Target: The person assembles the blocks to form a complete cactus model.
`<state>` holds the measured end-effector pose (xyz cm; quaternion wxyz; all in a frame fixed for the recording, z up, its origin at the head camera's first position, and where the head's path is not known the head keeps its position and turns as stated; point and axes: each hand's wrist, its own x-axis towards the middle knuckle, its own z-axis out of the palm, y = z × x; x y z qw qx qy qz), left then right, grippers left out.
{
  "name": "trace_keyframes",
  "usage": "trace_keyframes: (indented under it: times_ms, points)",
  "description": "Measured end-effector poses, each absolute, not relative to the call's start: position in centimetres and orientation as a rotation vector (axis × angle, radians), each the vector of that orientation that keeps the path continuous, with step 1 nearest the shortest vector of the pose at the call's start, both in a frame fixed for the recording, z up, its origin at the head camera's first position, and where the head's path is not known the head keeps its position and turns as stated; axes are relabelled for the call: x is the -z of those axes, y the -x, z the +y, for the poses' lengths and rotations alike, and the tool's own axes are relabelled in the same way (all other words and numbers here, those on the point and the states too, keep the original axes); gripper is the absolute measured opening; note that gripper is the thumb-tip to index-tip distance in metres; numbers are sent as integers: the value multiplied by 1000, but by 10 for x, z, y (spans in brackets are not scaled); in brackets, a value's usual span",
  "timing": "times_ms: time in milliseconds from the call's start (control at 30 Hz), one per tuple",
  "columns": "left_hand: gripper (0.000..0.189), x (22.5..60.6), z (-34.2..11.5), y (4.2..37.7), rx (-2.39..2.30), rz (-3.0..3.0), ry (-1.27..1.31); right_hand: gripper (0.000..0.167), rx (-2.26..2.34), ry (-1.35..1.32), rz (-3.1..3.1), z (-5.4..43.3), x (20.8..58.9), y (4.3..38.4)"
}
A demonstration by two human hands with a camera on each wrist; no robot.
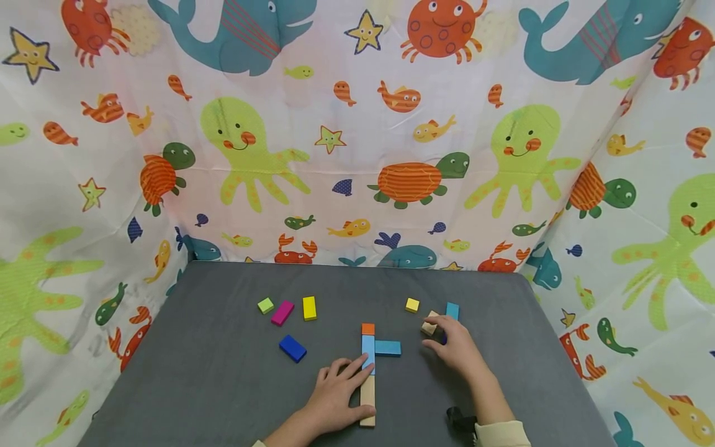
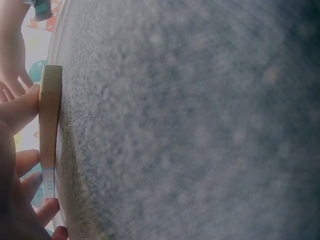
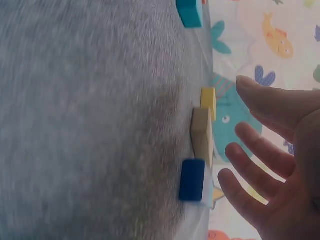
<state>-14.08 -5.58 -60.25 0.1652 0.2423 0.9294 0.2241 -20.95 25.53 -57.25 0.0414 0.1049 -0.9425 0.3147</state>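
Note:
A column of blocks lies on the grey table: an orange block [image 1: 368,329], a light blue block [image 1: 368,344] and a long plain wooden block [image 1: 367,391]. A blue block [image 1: 388,348] juts from its right side. My left hand [image 1: 339,394] rests along the column, fingers spread, thumb on the wooden block and fingertips by the light blue one. Farther right, my right hand [image 1: 459,347] hovers beside a small plain wooden block [image 1: 429,327], holding nothing, thumb and fingers apart. A dark blue block [image 3: 192,180], mostly hidden in the head view, sits near that wooden block.
Behind the right hand lie a yellow block [image 1: 412,305] and a blue block [image 1: 452,311]. On the left are green [image 1: 265,305], magenta [image 1: 282,313], yellow [image 1: 310,308] and dark blue [image 1: 293,349] blocks. A black strap [image 1: 461,419] is by the right forearm. A patterned curtain [image 1: 335,167] borders the table.

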Motion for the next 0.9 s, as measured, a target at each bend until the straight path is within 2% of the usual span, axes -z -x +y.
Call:
trace_keyframes:
  times_ms: [900]
  points:
    - [79,608,-57,141,-634,2677,-723,63,-962,-8,-3010,297,584,205]
